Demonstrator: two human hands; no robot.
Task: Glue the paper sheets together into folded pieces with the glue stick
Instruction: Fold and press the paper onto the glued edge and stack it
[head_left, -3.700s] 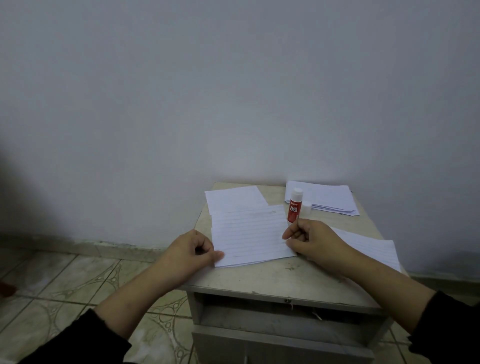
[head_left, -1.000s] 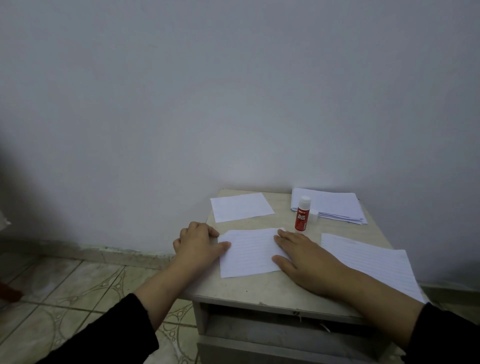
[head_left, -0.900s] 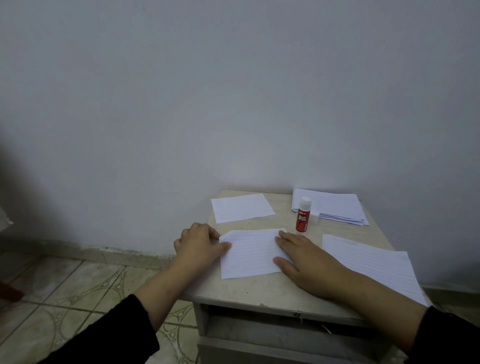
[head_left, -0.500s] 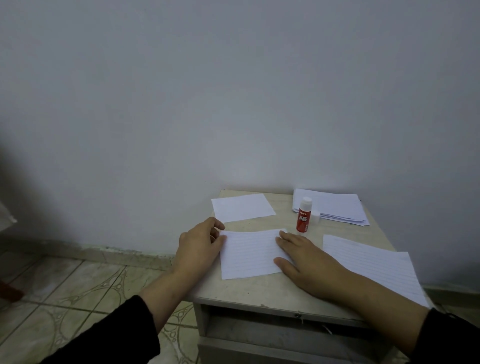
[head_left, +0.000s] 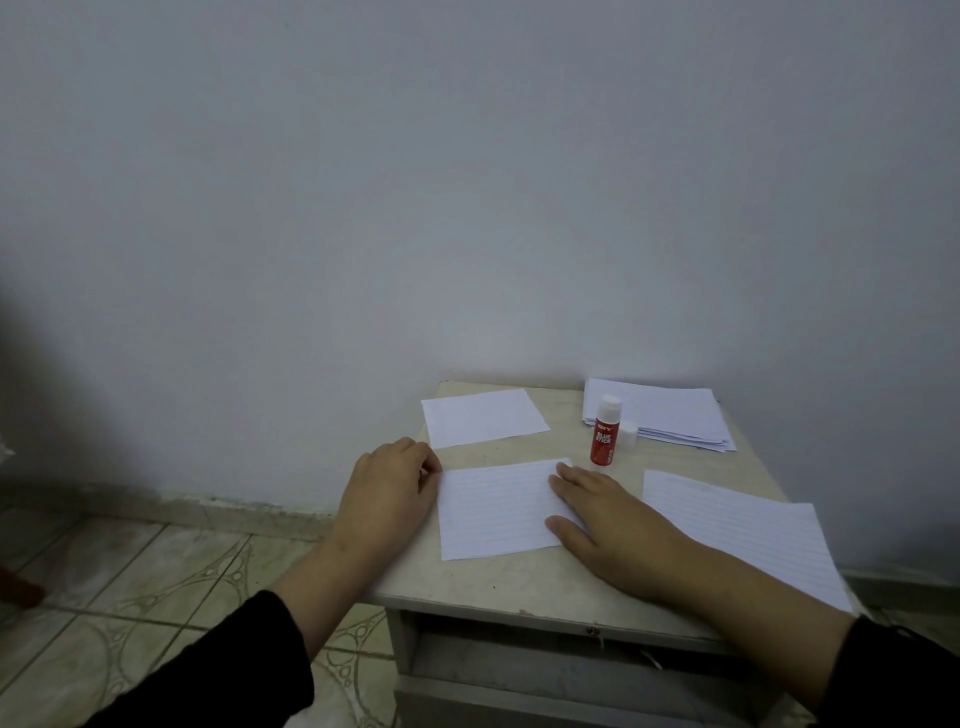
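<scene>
Lined folded paper (head_left: 496, 506) between both hands, right fingers (head_left: 569, 480) flat on it

A plain wall (head_left: 467, 182), painted pale grey-white and bare, fills most of the view under dim, even light, darkening to shadow at its left side. Where it meets the floor (head_left: 130, 597), a scuffed, discoloured skirting strip (head_left: 208, 506) runs along. The floor is laid with beige glazed tiles bearing looping ornamental lines. A small bench (head_left: 498, 587) with a worn cream top stands with its far edge against the wall; below its near edge sits a grey drawer front (head_left: 545, 670).
</scene>
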